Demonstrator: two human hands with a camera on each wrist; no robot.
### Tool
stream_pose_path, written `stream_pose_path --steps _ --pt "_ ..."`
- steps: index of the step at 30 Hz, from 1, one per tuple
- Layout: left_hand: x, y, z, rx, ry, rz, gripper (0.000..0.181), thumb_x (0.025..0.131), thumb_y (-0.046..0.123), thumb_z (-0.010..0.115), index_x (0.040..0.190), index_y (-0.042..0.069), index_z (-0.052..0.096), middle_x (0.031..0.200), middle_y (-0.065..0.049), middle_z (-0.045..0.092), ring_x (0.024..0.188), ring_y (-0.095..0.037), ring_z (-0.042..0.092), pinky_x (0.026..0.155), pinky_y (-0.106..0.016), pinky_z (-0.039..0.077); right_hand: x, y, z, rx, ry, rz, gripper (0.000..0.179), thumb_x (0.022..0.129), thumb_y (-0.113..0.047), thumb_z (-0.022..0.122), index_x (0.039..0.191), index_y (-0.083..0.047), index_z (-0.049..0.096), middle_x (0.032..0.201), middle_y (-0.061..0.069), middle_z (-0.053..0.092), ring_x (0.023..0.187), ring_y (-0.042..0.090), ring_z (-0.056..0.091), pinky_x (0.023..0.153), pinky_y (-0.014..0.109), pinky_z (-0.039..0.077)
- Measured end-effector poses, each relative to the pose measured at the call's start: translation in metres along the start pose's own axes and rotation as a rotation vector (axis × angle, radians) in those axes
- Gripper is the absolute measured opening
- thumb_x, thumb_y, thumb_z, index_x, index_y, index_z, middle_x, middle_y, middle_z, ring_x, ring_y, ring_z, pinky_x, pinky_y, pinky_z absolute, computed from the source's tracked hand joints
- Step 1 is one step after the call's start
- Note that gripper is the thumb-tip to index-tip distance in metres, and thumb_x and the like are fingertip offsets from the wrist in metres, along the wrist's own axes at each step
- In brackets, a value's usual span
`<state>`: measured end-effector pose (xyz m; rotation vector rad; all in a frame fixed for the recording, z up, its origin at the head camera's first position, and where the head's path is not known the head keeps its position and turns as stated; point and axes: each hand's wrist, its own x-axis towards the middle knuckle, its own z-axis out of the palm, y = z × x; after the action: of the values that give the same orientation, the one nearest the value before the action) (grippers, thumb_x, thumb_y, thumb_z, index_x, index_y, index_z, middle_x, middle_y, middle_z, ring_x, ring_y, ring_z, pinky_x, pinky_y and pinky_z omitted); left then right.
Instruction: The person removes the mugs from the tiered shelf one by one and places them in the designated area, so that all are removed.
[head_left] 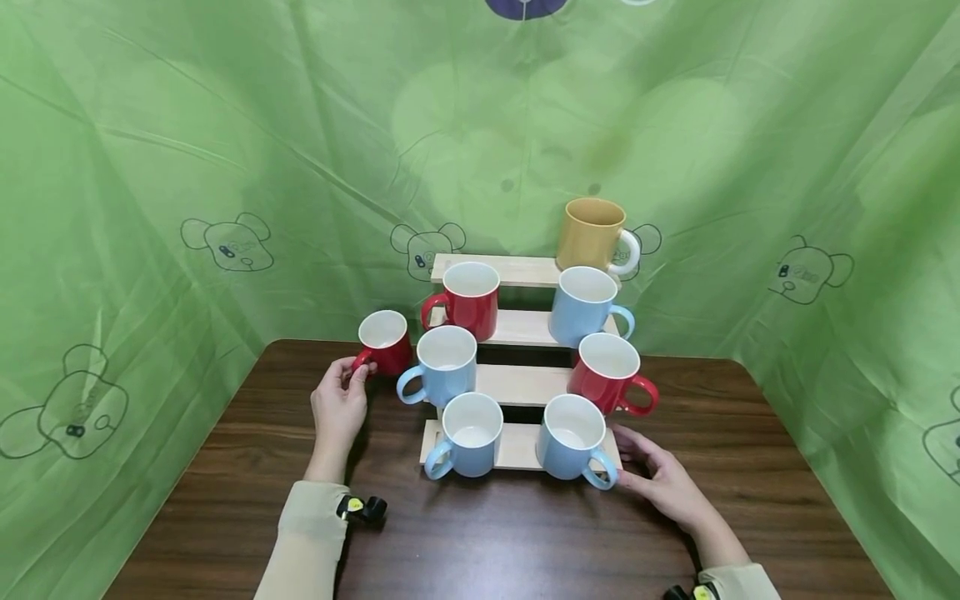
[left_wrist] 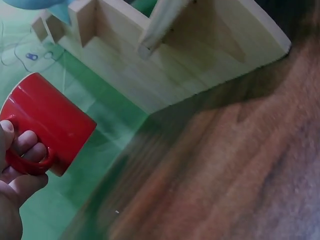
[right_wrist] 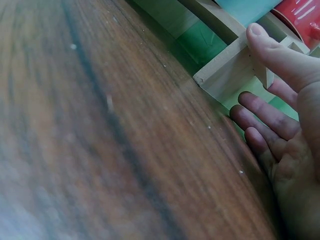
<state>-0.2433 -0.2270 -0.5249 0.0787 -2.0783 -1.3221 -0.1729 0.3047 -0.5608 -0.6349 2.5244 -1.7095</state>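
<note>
My left hand [head_left: 340, 402] grips a red mug [head_left: 393, 354] by its handle, with fingers hooked through the loop in the left wrist view. That mug is upright, left of a stepped wooden rack [head_left: 517, 446]. At the rack's front right corner is my right hand [head_left: 660, 479], its thumb by the lowest step's end and its fingers loosely bent along the side. Closest to it are a light blue mug [head_left: 572, 442] on the lowest step and a red mug [head_left: 603, 375] one step above. The right wrist view shows nothing held in that palm.
More mugs stand on the rack: a tan mug [head_left: 588, 237] at the top right, a red mug [head_left: 474, 308], and light blue mugs [head_left: 448, 371] on lower steps. Under the rack is a dark wooden table [head_left: 495, 542], and a green cloth [head_left: 337, 125] hangs behind and beside it.
</note>
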Motion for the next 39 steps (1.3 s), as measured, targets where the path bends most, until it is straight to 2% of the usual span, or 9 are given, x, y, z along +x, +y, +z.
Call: stream_pose_path --steps 10,14,23,30,39 --pt "-0.007 -0.020 0.006 0.078 -0.074 -0.006 0.016 0.106 0.009 0.073 0.117 -0.003 0.073 0.109 -0.013 0.083 0.098 -0.034 0.079 0.071 -0.004 0.044 0.000 0.001 0.000 0.018 0.000 0.009 0.067 0.097 0.000 0.080 0.159 0.000 0.051 0.140 0.021 0.067 0.120 0.008 0.066 0.100 0.019 0.052" --pt "-0.009 -0.023 0.007 0.098 -0.091 -0.021 0.017 0.107 0.011 0.072 0.118 -0.002 0.072 0.110 -0.015 0.083 0.098 -0.035 0.079 0.072 -0.004 0.043 0.000 0.001 0.000 0.020 -0.007 0.005 0.067 0.098 0.000 0.079 0.159 0.000 0.051 0.140 0.020 0.067 0.120 0.009 0.066 0.100 0.019 0.052" --pt "-0.009 -0.027 0.009 0.067 -0.093 -0.027 0.016 0.106 0.007 0.072 0.117 -0.004 0.072 0.109 -0.016 0.082 0.100 -0.036 0.079 0.072 -0.001 0.044 0.001 0.000 -0.001 0.028 -0.015 0.010 0.067 0.099 0.000 0.079 0.159 0.000 0.050 0.141 0.021 0.066 0.121 0.009 0.065 0.101 0.020 0.052" --pt "-0.010 -0.028 0.009 0.084 -0.108 -0.028 0.016 0.106 0.007 0.072 0.118 -0.004 0.071 0.109 -0.017 0.082 0.100 -0.036 0.080 0.072 -0.006 0.042 0.002 -0.001 -0.001 0.027 -0.015 0.000 0.068 0.099 0.000 0.078 0.160 0.000 0.049 0.140 0.017 0.068 0.121 0.009 0.065 0.101 0.020 0.052" --pt "-0.010 -0.030 0.012 0.103 -0.121 -0.022 0.016 0.107 0.008 0.070 0.120 -0.003 0.069 0.110 -0.016 0.082 0.103 -0.035 0.080 0.076 0.002 0.041 0.001 0.001 -0.001 0.021 -0.003 0.028 0.068 0.098 -0.002 0.080 0.160 0.000 0.050 0.140 0.010 0.069 0.121 0.010 0.066 0.100 0.020 0.052"
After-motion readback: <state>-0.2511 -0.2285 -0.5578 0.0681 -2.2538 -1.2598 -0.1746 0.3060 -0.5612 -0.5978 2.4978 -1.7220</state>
